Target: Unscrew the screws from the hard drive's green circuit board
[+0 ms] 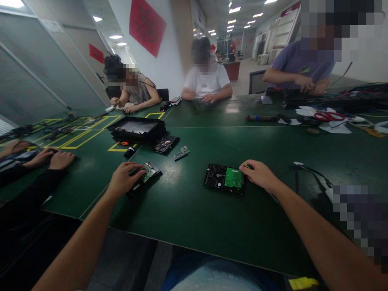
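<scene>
Both hands were in on the hardware, one piece apiece!
Over on the left, the left hand (125,180) had thumb and fingers grasping the board-topped device (151,174) by its left side; across the green table (188,218), the right hand (259,176) was at the upper right corner of the hard drive (218,176), a yellow bit (248,166) peeking out at the fingertips, though whether they gripped it or the drive, I couldn't tell. Just beyond the left grip lay a loose circuit board (182,152), then a black drive (161,148) against the black bin (129,135). Right of the right grip, a cable (317,174) trailed.
</scene>
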Motion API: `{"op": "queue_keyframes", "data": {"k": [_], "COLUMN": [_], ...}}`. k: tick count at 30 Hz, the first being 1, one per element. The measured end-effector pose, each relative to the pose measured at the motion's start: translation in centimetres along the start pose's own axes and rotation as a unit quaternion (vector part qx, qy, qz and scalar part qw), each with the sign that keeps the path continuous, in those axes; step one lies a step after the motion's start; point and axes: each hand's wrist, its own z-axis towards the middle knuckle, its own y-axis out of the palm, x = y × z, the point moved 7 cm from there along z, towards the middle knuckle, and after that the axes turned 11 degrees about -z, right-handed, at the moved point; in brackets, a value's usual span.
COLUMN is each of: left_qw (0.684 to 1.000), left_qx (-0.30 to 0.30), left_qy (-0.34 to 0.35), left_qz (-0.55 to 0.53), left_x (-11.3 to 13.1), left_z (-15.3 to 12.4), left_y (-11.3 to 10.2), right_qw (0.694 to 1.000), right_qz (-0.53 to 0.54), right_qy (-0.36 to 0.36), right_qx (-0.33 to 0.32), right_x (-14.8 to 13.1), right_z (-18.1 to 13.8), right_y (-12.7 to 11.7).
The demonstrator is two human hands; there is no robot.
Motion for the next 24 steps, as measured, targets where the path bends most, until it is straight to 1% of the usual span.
{"op": "queue_keyframes", "data": {"k": [1,3,5,7,10,12,14,16,20,24], "left_qw": [0.999,0.997,0.993,0.989,0.987,0.986,0.983,0.982,0.983,0.985], "left_qx": [-0.015,-0.051,-0.100,-0.131,-0.131,-0.145,-0.172,-0.182,-0.160,-0.144], "left_qy": [0.029,0.051,0.048,0.041,0.037,0.029,0.021,0.025,0.039,0.026], "left_qz": [0.018,0.021,0.026,0.053,0.086,0.077,0.055,0.047,0.082,0.091], "left_x": [0.1,0.2,0.2,0.4,0.9,0.8,0.5,0.3,0.5,0.8], "left_z": [-0.1,-0.5,-1.0,-1.4,-1.5,-1.4,-1.4,-1.5,-1.7,-1.9], "left_y": [0.3,1.0,1.9,2.7,2.9,3.0,3.1,3.0,2.6,2.3], "right_qw": [1.000,1.000,1.000,1.000,1.000,1.000,1.000,1.000,1.000,1.000], "right_qz": [0.001,0.003,0.003,0.002,-0.006,-0.007,-0.004,0.000,-0.001,0.007], "right_qy": [0.001,0.003,0.002,0.000,0.000,0.001,-0.001,-0.007,-0.005,0.006], "right_qx": [-0.002,-0.007,-0.007,-0.003,0.002,0.002,0.002,0.007,0.012,-0.003], "right_x": [0.1,0.2,0.3,0.4,0.3,0.3,0.2,0.1,0.3,0.5], "right_z": [0.0,0.1,0.2,0.2,0.2,0.2,0.2,0.2,0.3,0.2], "right_y": [0.0,0.1,0.2,0.2,0.1,0.1,0.1,0.1,0.1,0.1]}}
